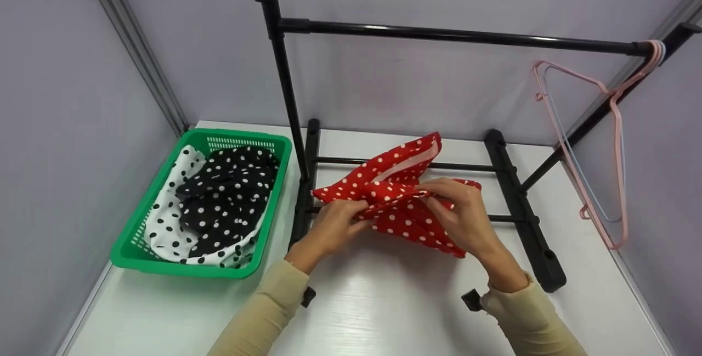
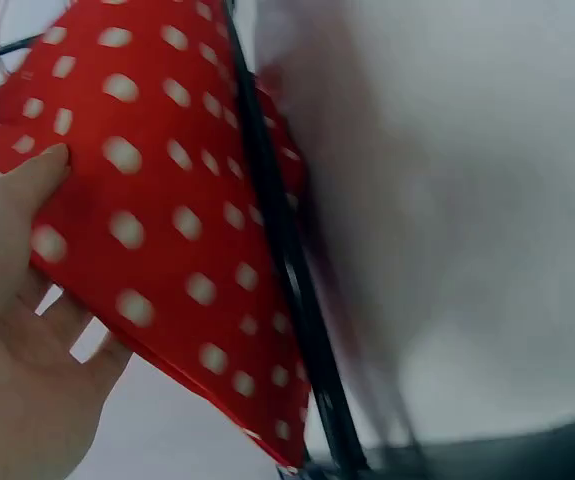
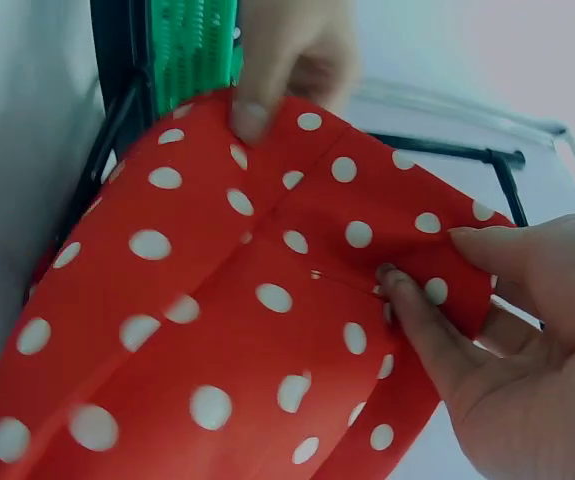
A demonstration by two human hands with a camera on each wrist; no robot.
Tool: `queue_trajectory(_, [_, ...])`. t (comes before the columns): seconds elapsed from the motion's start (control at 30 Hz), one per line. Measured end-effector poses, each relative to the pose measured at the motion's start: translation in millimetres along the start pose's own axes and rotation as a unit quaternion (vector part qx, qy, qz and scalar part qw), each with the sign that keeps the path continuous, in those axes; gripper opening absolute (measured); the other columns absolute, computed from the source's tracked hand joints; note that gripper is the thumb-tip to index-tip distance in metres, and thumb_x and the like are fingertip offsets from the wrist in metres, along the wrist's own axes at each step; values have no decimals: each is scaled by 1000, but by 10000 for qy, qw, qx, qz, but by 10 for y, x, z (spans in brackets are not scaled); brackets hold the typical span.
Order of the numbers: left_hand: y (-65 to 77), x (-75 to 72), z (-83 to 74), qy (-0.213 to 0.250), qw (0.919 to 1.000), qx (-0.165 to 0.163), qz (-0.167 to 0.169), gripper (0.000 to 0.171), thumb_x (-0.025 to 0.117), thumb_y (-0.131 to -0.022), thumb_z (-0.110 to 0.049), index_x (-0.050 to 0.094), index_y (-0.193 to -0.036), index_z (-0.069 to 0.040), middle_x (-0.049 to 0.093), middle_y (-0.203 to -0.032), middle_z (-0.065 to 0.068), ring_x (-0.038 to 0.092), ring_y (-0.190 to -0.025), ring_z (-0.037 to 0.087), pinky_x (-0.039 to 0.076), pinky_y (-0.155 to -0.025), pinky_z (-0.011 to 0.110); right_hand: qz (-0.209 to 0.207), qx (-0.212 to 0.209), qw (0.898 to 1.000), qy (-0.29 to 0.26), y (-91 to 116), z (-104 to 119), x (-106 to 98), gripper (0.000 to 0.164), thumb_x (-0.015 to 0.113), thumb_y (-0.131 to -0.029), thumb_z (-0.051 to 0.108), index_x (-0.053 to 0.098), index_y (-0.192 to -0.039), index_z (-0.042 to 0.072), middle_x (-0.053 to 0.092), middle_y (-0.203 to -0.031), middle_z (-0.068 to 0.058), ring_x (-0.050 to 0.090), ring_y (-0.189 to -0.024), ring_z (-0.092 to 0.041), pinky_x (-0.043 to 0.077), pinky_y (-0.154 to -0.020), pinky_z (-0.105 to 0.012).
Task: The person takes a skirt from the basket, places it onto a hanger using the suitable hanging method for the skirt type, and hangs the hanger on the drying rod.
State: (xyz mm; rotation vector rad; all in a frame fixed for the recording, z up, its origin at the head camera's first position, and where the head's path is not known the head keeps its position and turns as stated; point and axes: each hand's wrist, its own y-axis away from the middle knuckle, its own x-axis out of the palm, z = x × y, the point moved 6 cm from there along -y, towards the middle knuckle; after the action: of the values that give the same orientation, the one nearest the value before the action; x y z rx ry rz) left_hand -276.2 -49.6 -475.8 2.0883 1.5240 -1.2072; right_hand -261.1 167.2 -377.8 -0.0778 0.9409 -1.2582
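Both hands hold a red garment with white polka dots (image 1: pixel 408 224), bunched over the base of a black rack. My left hand (image 1: pixel 337 227) pinches its near left edge; in the left wrist view the thumb (image 2: pixel 42 175) lies on top of the cloth with the other fingers beneath. My right hand (image 1: pixel 463 213) grips the fabric at the right with thumb and fingers. The right wrist view shows a fingertip (image 3: pixel 395 280) at a small slit with stitching, beside a long seam. A pale pink strip shows on the garment's raised far corner.
At the left stands a green basket (image 1: pixel 269 241) holding a black dotted cloth (image 1: pixel 225 202) and a white dotted cloth (image 1: pixel 170 230). The black rack's top bar (image 1: pixel 449 33) spans above the garment. Several pink and pale blue hangers (image 1: pixel 620 169) hang at its right end.
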Motion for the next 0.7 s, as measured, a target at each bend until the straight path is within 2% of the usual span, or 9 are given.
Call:
queue_trajectory(0.1, [29, -26, 129, -158, 9998, -124, 11, 22, 77, -94, -25, 71, -113, -17, 74, -117, -1, 66, -105, 17, 53, -100, 41, -416, -81, 9989, -189, -28, 24, -169, 29, 67, -91, -14, 80, -108, 6, 77, -104, -5, 70, -97, -15, 54, -88, -17])
queue_trajectory(0.23, [74, -122, 330, -354, 9986, -321, -210, 22, 78, -92, -19, 72, -114, -19, 75, -116, -2, 68, -105, 17, 53, -99, 42, -1075, -127, 9927, -526, -83, 122, -467, 21, 63, -92, -15, 76, -106, -5, 74, -100, -17, 67, -90, -14, 55, -84, -17])
queue_trajectory(0.3, [112, -189, 433, -119, 9980, -470, -416, 17, 77, -93, -17, 73, -109, -19, 76, -111, -2, 70, -100, 15, 55, -93, 40, -1362, -55, 9884, -674, -107, 103, -620, 17, 63, -94, -13, 75, -105, -9, 73, -98, -20, 65, -85, -16, 55, -79, -18])
queue_trajectory(0.37, [158, -270, 506, 495, 9946, -613, -670, 8, 76, -94, -18, 73, -102, -17, 77, -104, -2, 69, -92, 15, 56, -86, 39, -1587, 121, 9844, -755, -118, 20, -753, 14, 64, -94, -11, 75, -104, -10, 72, -95, -21, 64, -80, -16, 54, -74, -17])
queue_trajectory(0.43, [198, -380, 538, 1282, 9840, -689, -1031, 6, 75, -95, -20, 74, -99, -16, 77, -101, -2, 68, -89, 14, 56, -82, 40, -1719, 392, 9809, -825, -120, -125, -849, 14, 66, -95, -8, 76, -104, -8, 73, -94, -20, 65, -78, -16, 54, -71, -18])
queue_trajectory(0.53, [235, -614, 497, 2204, 9590, -587, -1680, 10, 75, -95, -23, 73, -100, -15, 76, -102, -3, 68, -91, 13, 56, -83, 39, -1838, 743, 9728, -1201, -113, -316, -936, 14, 68, -96, -3, 76, -106, -8, 75, -94, -20, 70, -79, -18, 56, -75, -19])
queue_trajectory(0.63, [247, -922, 350, 2483, 9404, -218, -2312, 12, 74, -95, -21, 73, -104, -13, 77, -105, -2, 71, -97, 14, 57, -87, 35, -1895, 998, 9654, -1489, -105, -469, -958, 18, 70, -96, 3, 76, -108, -8, 76, -96, -18, 74, -85, -19, 58, -82, -23])
queue_trajectory(0.7, [246, -1138, 203, 2398, 9344, 142, -2631, 11, 73, -96, -17, 73, -103, -9, 77, -103, 0, 71, -94, 16, 57, -84, 31, -1910, 1145, 9615, -1613, -103, -553, -953, 20, 71, -96, 7, 76, -109, -7, 77, -96, -16, 75, -86, -20, 59, -83, -24])
